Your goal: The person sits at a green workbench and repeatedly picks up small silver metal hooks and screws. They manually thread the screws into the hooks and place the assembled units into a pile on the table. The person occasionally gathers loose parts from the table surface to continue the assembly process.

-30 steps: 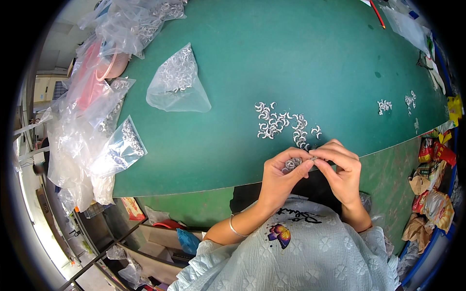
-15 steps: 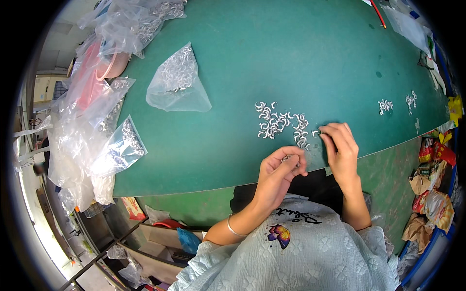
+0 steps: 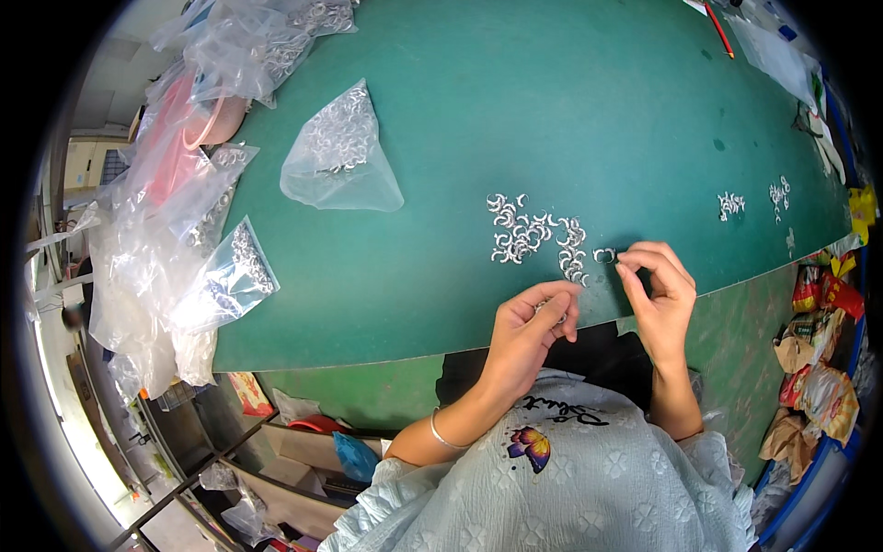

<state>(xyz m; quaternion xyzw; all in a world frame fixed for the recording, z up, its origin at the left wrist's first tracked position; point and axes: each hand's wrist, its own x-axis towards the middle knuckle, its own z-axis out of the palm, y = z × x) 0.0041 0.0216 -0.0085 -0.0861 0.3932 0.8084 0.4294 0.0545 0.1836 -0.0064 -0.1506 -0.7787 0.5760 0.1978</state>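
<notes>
Many silvery metal crescents (image 3: 522, 237), seemingly handled piecemeal
Left hand (image 3: 522, 333) cups some; right hand (image 3: 664, 287) pinches beside others, grip unclear; next calls for delicacy.

Pretty bright, even light over my worktop (image 3: 441, 120). A blown-out white strip (image 3: 69, 419) glares well left of it, and the clear bag (image 3: 221, 299) by its left edge catches shine. My fingers (image 3: 657, 255) look decently sharp, but fisheye bends the worktop's near edge, with black vignetting past both sides.
</notes>
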